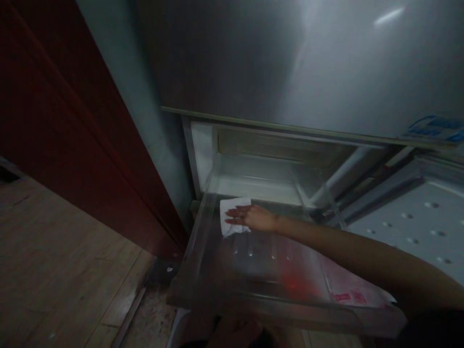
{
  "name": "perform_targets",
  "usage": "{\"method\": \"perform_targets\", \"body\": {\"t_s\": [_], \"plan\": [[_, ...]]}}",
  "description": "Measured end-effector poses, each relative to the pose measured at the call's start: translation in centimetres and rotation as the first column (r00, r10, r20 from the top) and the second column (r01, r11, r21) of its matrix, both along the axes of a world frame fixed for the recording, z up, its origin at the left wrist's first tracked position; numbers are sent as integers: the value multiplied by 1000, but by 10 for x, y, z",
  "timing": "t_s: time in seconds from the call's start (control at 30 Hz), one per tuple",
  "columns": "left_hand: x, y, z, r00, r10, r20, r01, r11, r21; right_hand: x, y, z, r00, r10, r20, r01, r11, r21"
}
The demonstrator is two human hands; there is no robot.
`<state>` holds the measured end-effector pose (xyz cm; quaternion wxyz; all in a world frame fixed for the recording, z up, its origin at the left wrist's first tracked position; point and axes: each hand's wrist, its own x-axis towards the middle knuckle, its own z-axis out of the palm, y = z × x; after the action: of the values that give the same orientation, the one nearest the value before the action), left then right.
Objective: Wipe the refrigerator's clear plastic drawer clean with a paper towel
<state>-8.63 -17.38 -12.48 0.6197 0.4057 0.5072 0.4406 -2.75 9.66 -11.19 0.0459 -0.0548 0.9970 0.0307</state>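
My right hand [258,218] reaches in from the right and lies over a white tissue or paper towel [235,203]. Its fingers are stretched out and slightly apart on top of the white sheet, pressing it to the bottom of a clear plastic drawer [195,246]. The thumb is hidden. The drawer is pulled out of the lower compartment of a refrigerator [203,145]. Below the drawer's front edge, a dim shape that looks like my left hand [241,333] shows at the bottom of the view; its fingers are too dark to make out.
A steel-coloured upper door [235,58] hangs above the compartment. The lower door [416,217] stands swung out at the right. A pink-printed bag [351,296] shows at the drawer's right front. A red-brown door frame [108,145] and wooden floor [54,251] lie left.
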Motion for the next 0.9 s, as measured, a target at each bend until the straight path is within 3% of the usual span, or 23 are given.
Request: {"method": "perform_targets", "body": {"t_s": [0.2,0.37,0.5,0.67,0.8,0.9], "plan": [[0,-2,-4,996,42,-81,-44,998,-32,-23,61,5,948,-316,-41,317,947,47],[2,-6,-8,984,93,-153,-108,990,-87,-28,61,7,916,-397,-63,396,918,-25],[2,-5,-4,978,93,-186,-99,995,-24,-14,31,10,952,-306,10,306,949,-81],[1,-3,-2,969,149,-198,-145,989,33,9,-31,5,995,-62,75,72,988,-134],[4,-1,-1,977,141,-157,-141,990,9,18,-72,0,985,153,83,-136,973,-184],[5,0,-1,971,141,-195,-137,990,34,18,-82,2,970,227,91,-205,957,-203]]}}
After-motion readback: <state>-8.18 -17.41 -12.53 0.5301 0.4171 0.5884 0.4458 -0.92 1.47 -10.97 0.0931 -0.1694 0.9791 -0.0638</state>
